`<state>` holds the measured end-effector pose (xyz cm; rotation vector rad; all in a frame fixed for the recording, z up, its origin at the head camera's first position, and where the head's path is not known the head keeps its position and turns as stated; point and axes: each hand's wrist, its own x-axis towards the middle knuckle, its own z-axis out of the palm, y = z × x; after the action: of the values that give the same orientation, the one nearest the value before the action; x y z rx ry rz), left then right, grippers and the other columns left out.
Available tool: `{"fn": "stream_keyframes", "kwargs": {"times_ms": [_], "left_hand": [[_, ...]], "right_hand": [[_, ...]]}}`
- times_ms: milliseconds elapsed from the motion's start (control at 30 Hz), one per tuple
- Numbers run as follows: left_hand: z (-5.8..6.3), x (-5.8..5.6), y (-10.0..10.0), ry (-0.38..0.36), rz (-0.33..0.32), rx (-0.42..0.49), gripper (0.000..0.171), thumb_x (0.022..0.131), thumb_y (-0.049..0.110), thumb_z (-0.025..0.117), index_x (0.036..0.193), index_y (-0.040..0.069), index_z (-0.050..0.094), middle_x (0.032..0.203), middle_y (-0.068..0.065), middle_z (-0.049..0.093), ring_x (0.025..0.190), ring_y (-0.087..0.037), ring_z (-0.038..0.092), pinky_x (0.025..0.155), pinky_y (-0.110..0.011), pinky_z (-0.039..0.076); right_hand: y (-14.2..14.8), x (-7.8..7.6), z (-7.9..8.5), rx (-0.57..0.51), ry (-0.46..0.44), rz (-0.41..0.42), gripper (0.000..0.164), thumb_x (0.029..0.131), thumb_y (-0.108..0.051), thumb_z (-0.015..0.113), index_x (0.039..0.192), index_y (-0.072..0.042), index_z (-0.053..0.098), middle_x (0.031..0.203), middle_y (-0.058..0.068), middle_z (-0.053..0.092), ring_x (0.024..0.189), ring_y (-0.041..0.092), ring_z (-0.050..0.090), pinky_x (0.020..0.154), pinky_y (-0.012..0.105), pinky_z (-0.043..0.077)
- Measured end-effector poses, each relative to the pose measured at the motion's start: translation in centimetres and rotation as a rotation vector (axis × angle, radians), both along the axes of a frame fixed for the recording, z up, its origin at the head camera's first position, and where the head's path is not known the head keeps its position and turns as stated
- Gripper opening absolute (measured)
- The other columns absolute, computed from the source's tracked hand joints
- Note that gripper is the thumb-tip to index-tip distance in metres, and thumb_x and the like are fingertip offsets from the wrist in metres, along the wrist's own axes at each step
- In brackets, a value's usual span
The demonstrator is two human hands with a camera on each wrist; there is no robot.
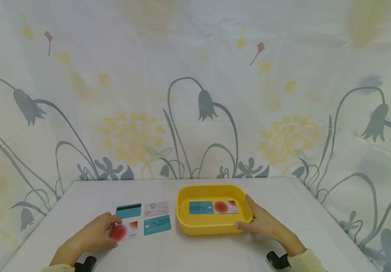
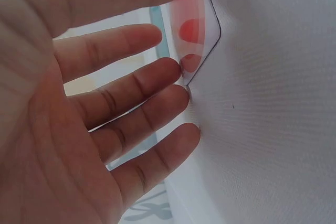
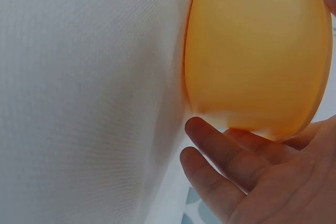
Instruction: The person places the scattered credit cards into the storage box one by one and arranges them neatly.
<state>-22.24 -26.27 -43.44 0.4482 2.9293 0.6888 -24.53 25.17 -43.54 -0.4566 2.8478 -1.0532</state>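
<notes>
My left hand (image 1: 95, 235) is at the left edge of a white card with red circles (image 1: 124, 231); its fingertips touch or nearly touch that edge. The card lies flat on the white table, and the left wrist view shows the fingers fairly straight. Around it lie a teal card with a black stripe (image 1: 128, 210), a pale flowered card (image 1: 156, 209) and a teal VIP card (image 1: 157, 225). My right hand (image 1: 267, 223) grips the right end of a yellow tray (image 1: 212, 229), thumb at the front, fingers behind. Inside lie another teal VIP card (image 1: 200, 207) and another red-circle card (image 1: 225, 207).
A white cloth covers the table (image 1: 195, 255). Behind it hangs a flower-patterned curtain (image 1: 195, 49), meeting the table's back edge just beyond the tray. A black strap (image 1: 86, 263) is on the left wrist and another black strap (image 1: 278, 260) on the right.
</notes>
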Motion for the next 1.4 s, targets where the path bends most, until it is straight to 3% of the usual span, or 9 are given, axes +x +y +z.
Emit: {"fn": "stream_keyframes", "kwargs": {"times_ms": [467, 1033, 1400], "left_hand": [[-0.01, -0.08, 0.03, -0.013, 0.035, 0.002, 0.047, 0.066, 0.016, 0.086, 0.106, 0.008, 0.063, 0.090, -0.001, 0.053, 0.085, -0.019, 0.049, 0.085, -0.045, 0.046], [0.09, -0.33, 0.19, -0.029, 0.068, 0.010, 0.048, 0.064, 0.015, 0.086, 0.104, 0.002, 0.063, 0.086, -0.002, 0.052, 0.081, -0.019, 0.047, 0.079, -0.040, 0.046], [0.00, -0.22, 0.22, -0.014, 0.080, 0.002, 0.039, 0.063, 0.016, 0.087, 0.094, 0.005, 0.065, 0.083, -0.002, 0.049, 0.078, -0.018, 0.045, 0.075, -0.037, 0.046]], "right_hand": [[0.05, 0.02, -0.08, -0.003, 0.000, 0.000, 0.109, 0.078, -0.050, 0.072, 0.149, 0.006, 0.010, 0.150, 0.028, 0.025, 0.134, 0.040, 0.034, 0.106, 0.056, 0.026], [0.17, -0.08, -0.26, -0.005, -0.016, -0.006, 0.110, 0.078, -0.051, 0.071, 0.150, 0.004, 0.010, 0.151, 0.025, 0.025, 0.134, 0.038, 0.034, 0.106, 0.056, 0.027], [0.15, -0.13, -0.35, -0.008, -0.005, -0.007, 0.110, 0.078, -0.052, 0.072, 0.150, 0.005, 0.010, 0.151, 0.026, 0.026, 0.133, 0.038, 0.035, 0.106, 0.056, 0.027]]}}
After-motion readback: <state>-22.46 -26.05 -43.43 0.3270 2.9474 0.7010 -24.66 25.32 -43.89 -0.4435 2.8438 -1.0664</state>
